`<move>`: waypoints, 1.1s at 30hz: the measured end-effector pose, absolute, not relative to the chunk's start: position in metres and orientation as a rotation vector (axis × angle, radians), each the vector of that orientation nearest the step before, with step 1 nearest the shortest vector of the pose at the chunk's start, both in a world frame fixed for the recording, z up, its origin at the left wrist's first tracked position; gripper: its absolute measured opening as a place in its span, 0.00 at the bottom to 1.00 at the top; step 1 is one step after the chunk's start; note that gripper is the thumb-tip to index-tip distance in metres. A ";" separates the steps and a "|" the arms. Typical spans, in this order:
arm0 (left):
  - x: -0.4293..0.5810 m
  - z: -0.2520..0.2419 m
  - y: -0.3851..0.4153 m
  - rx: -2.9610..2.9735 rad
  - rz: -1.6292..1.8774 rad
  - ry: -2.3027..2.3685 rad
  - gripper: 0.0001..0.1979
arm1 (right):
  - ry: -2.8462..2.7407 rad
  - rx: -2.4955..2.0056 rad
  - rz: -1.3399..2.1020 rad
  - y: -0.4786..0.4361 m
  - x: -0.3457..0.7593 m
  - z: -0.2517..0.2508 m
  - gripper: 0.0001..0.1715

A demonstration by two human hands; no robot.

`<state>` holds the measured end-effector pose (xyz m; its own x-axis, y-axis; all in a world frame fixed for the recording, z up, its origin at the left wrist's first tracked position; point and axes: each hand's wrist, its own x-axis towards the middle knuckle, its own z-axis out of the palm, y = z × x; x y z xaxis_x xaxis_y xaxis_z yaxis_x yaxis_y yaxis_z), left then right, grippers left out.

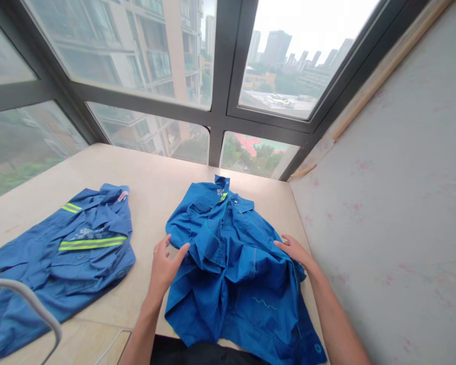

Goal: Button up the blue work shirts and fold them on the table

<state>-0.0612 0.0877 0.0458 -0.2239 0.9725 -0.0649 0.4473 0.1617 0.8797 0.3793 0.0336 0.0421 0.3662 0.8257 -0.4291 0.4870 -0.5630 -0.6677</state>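
Observation:
A bright blue work jacket (239, 263) lies crumpled on the pale wooden surface, its collar pointing at the window and its lower part near my body. At its left edge is my left hand (167, 261), thumb and fingers apart, holding nothing. My right hand (291, 249) is at the jacket's right edge with fingers spread, touching or just above the cloth. Further left lies a second, duller blue jacket (87, 258) with yellow-green reflective stripes.
The wooden surface (152, 175) ends at large grey-framed windows (220, 121). A flower-patterned wall (395, 203) stands close on the right. A curved grey metal tube (34, 301) is at the lower left, with a thin white one beside it.

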 end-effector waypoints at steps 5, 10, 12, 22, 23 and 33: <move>-0.041 0.041 0.045 1.639 0.682 1.599 0.48 | -1.456 -2.120 1.312 0.037 0.377 0.065 0.26; -0.033 0.028 0.041 1.905 0.480 1.615 0.54 | -1.488 -2.047 1.287 0.042 0.376 0.075 0.24; -0.033 0.024 0.045 1.998 0.408 1.662 0.46 | -1.404 -2.024 1.153 0.045 0.380 0.069 0.23; -0.087 0.036 0.057 1.789 1.193 1.778 0.24 | -0.863 -2.052 0.428 0.066 0.430 0.022 0.23; -0.095 0.038 0.055 1.701 1.247 1.834 0.24 | -0.855 -2.080 0.407 0.070 0.434 0.019 0.23; -0.138 0.006 0.024 1.530 0.953 2.096 0.26 | -0.994 -2.334 0.414 0.092 0.450 -0.006 0.11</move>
